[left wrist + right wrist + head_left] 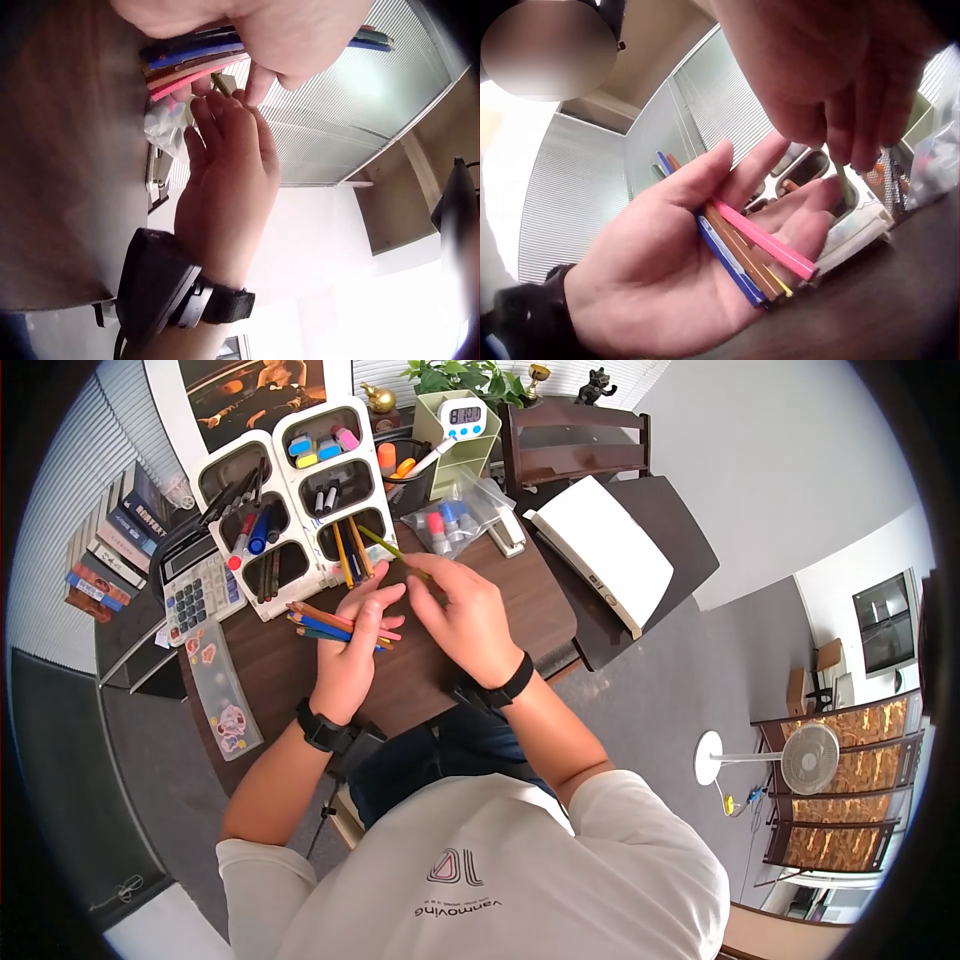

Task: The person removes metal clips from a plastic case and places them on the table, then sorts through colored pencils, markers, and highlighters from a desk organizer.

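My left hand [347,650] holds several coloured pencils under its thumb, across the palm; a pink pencil [765,238], a brown pencil [742,251] and a blue pencil [730,262] show in the right wrist view. My right hand [462,615] pinches a green pencil [380,543], which slants over the lower right compartment of the white organizer [290,515]. Yellow and dark pencils [352,555] stand in that compartment. In the left wrist view my right hand [229,161] is close beside the left fingers.
Markers [258,532] and pens fill other compartments. Right of the organizer are a mesh pen cup [405,485], a clear bag [455,525] and a stapler [507,535]. A calculator [200,598] and a sticker strip [222,690] lie left; a white box [605,550] is on the chair.
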A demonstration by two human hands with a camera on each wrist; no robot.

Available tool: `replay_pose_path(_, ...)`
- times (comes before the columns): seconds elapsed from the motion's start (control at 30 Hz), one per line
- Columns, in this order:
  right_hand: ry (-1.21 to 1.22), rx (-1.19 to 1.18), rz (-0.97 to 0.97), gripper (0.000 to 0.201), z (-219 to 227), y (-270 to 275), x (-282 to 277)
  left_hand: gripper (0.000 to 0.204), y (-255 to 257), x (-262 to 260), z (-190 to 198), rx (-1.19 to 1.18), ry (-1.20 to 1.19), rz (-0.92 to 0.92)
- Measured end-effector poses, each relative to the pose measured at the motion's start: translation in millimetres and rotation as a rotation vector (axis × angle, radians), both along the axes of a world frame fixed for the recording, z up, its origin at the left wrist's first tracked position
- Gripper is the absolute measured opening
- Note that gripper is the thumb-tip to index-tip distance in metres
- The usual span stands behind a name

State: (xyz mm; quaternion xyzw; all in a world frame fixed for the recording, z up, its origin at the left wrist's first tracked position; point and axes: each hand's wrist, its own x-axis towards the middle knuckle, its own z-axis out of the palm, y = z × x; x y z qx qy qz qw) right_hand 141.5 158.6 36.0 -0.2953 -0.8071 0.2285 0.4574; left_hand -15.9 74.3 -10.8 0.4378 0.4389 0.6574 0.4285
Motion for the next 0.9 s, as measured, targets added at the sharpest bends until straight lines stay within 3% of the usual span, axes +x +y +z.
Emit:
replay_pose_path(0.13, -0.049, -0.089, 0.161, 0.036, -1, 13, -16, 0.042, 1, 1, 0, 0.017, -0.011, 0.023)
replay_pose_path(0.27, -0.066, -0.044, 0.195, 0.038, -11, 21, -23, 0.041, 1, 1, 1, -0.029, -0.068, 0.063)
replay_pose_path(0.43, -0.011, -0.07, 0.087, 0.03, -6, -1, -12, 0.041, -4, 1, -1, -0.063, -0.045, 0.094)
replay_pose_path(0.5, 0.028, -0.156, 0.101, 0.022, -3, -19, 2, 0.041, -4, -1, 0, -0.071, -0.024, 0.088)
replay_pose_path(0.57, -0.088, -0.392, 0.216, 0.019, 2, -34, 16, 0.041, -5, 1, 0, 0.069, 0.114, 0.117)
replay_pose_path(0.6, -0.073, -0.273, 0.262, 0.021, -9, -35, 19, 0.041, -7, 4, 6, 0.044, 0.097, 0.114)
replay_pose_path(0.73, -0.041, -0.258, 0.278, 0.019, -28, -42, 26, 0.039, -9, 6, 8, 0.076, 0.129, 0.026)
replay_pose_path(0.87, 0.053, -0.262, 0.245, 0.018, -32, -39, 36, 0.035, -9, 9, 7, 0.136, 0.143, -0.019)
replay_pose_path(0.9, 0.11, -0.394, 0.239, 0.017, -32, -40, 37, 0.035, -10, 9, 7, 0.151, 0.137, -0.026)
